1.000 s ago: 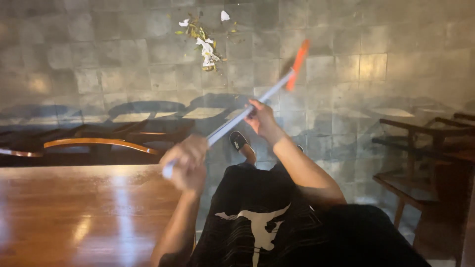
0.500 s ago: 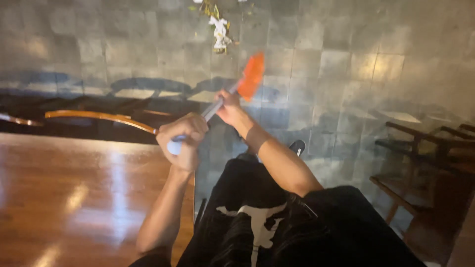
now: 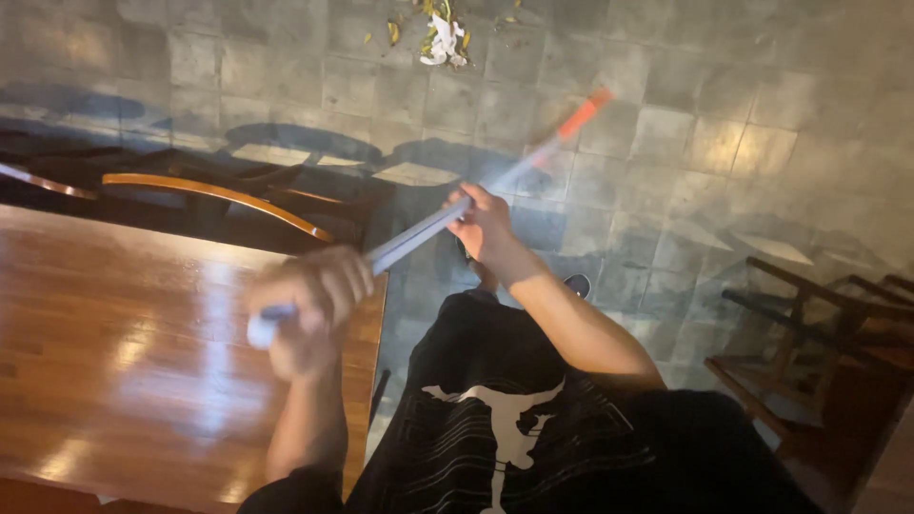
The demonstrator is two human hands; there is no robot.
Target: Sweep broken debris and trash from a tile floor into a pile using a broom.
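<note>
Since half a second ago the broom's orange head (image 3: 583,114) has swung out from close by my right hand (image 3: 484,225) to far over the tiled floor (image 3: 724,143), short of the litter pile (image 3: 440,36), so I judge a sweep stroke is under way. My left hand (image 3: 309,305), blurred, has dropped over the bench (image 3: 124,343); fingers of both hands are clamped on the pale broom handle (image 3: 419,233). Count: one broom, one litter pile, one bench, two curved chair backs (image 3: 214,195) beyond it, one chair (image 3: 809,352) at right.
</note>
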